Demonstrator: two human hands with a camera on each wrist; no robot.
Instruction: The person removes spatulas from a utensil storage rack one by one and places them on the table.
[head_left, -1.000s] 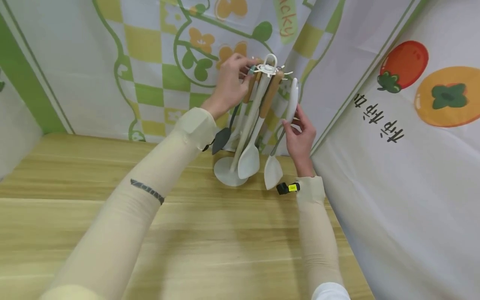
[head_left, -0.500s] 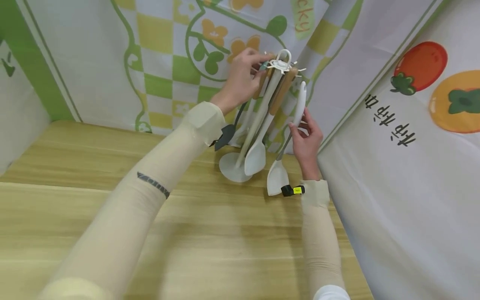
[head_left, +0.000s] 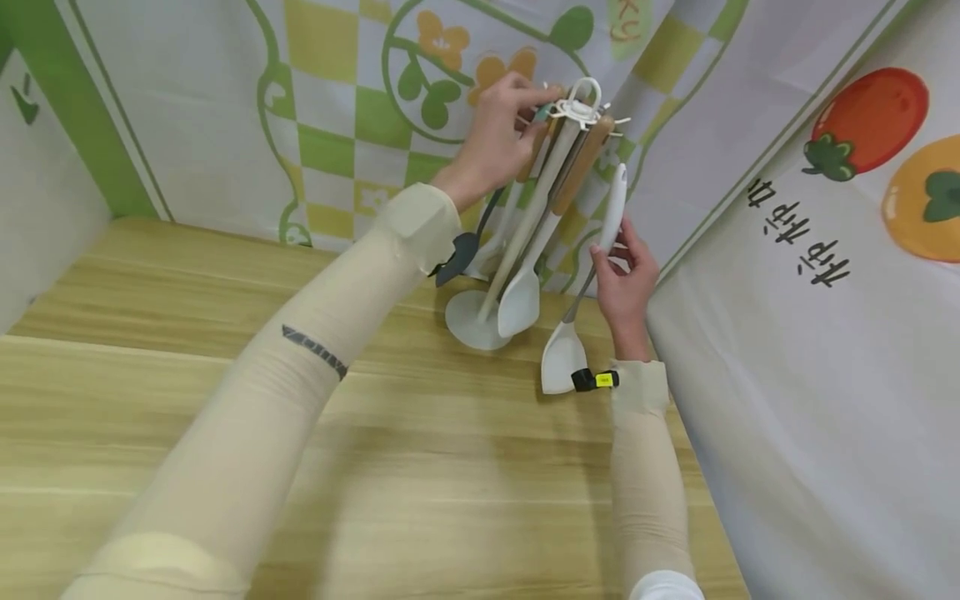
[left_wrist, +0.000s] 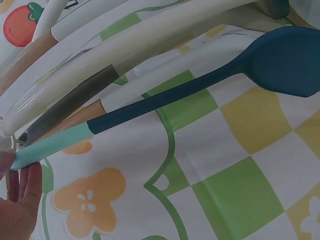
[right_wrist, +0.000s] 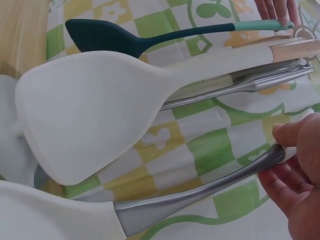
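My left hand (head_left: 501,137) pinches the light-teal end of a dark teal spatula's handle at the hook ring (head_left: 579,111) of a utensil stand. In the left wrist view the spatula's blade (left_wrist: 285,60) hangs on the far side from the hand. My right hand (head_left: 630,279) holds a white-headed turner (head_left: 564,358) by its white handle, thumb and fingers round it. That turner is to the right of the stand, apart from it, head downward. Between them hangs a white turner with a wooden handle (right_wrist: 95,110).
The stand's round white base (head_left: 472,321) sits on the wooden tabletop (head_left: 420,467) by the patterned back cloth (head_left: 322,117). Other utensils hang there, including a metal-handled one (right_wrist: 255,84). A white cloth with printed fruit (head_left: 825,375) borders the right side.
The right hand has lowered the white-headed turner slightly relative to the stand and brought it nearer the body. My left hand stays at the hook ring. The head view has shifted, so the scene sits farther right.
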